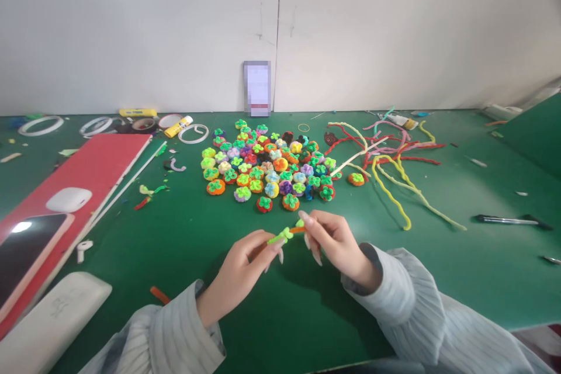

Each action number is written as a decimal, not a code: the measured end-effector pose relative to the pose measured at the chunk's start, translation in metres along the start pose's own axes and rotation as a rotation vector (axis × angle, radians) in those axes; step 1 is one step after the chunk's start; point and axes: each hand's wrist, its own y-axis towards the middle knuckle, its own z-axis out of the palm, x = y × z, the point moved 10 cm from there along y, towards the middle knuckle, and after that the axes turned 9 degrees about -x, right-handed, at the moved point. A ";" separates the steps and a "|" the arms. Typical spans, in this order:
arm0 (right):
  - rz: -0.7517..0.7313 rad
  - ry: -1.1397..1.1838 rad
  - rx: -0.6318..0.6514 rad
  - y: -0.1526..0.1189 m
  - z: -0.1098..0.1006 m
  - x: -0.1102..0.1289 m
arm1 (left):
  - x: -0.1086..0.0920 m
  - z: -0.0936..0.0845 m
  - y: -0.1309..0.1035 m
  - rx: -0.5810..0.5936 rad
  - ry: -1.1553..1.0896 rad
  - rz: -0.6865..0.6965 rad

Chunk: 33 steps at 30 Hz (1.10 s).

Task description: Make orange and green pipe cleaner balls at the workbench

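Observation:
My left hand (245,266) pinches a light green pipe cleaner (280,237) that is twisted into small loops. My right hand (329,239) has its thumb and fingertips closed on the other end of the piece, where an orange pipe cleaner (298,229) runs into the green. Both hands hold the piece just above the table, in front of a pile of small pipe-cleaner pumpkins (272,169) in many colours with green tops. One orange pumpkin (356,179) sits apart, right of the pile. A short orange stub (159,295) lies by my left sleeve.
Loose yellow, red and pink pipe cleaners (394,187) spread right of the pile. A phone (257,89) leans on the wall. At left lie a red board (105,158), another phone (35,257), an earbud case (69,199) and a white case (65,315). A black brush-like tool (511,220) lies far right.

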 end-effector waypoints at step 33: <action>-0.215 -0.385 -0.180 0.015 -0.026 0.015 | 0.014 -0.002 0.002 0.020 -0.269 -0.162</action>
